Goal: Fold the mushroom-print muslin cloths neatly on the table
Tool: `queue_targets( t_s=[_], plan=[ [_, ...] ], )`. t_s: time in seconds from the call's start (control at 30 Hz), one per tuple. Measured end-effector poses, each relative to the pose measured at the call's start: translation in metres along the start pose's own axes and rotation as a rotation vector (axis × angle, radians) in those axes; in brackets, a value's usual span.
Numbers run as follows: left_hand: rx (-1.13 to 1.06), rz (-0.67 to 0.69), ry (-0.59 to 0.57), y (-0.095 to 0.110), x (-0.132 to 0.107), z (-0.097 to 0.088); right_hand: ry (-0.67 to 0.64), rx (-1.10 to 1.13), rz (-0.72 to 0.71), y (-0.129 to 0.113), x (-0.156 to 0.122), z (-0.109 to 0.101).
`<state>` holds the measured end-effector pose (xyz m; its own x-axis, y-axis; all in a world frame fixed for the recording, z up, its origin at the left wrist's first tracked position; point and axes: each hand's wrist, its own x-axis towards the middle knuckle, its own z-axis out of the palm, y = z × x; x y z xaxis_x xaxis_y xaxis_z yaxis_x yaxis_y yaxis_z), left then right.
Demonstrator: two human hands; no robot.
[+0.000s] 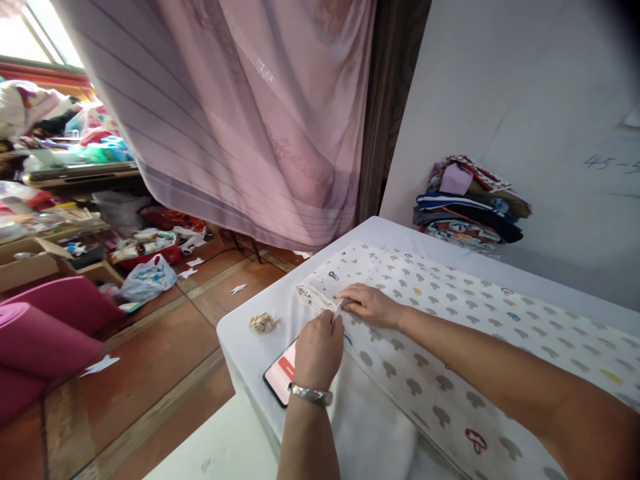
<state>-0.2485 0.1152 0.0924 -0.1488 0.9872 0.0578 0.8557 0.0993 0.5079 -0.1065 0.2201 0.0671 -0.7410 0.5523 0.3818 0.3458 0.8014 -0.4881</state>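
A long white fabric [443, 360] printed with grey-brown mushrooms and a few coloured ones lies across the white-covered table. Its far left end is folded over into a loose roll [327, 283] with a smaller print. My left hand [320, 350], with a silver bracelet at the wrist, is closed at the near edge of this fabric. Right beside it, my right hand [373, 305] pinches the same edge, fingertips almost touching the left ones. What lies between the left fingers is partly hidden. A phone [275, 381] with a lit screen lies partly behind my left hand.
A small heap of beige strips [263, 323] lies near the table's left corner. Folded clothes [470, 203] are stacked against the wall. A pink curtain [280, 120] hangs beyond the table. Bags, boxes and a pink roll [40, 360] crowd the tiled floor at left.
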Motion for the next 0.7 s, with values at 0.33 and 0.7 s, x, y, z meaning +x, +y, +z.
queue_targets(
  t_s=[0.33,0.7],
  plan=[
    [-0.117,-0.051,-0.034,-0.006,0.010,-0.001,0.156,-0.209,0.371,-0.062,-0.185,-0.004],
    [-0.451,-0.081,-0.034,-0.017,0.034,0.018,-0.110,-0.219,0.681,-0.145,-0.319,-0.008]
  ],
)
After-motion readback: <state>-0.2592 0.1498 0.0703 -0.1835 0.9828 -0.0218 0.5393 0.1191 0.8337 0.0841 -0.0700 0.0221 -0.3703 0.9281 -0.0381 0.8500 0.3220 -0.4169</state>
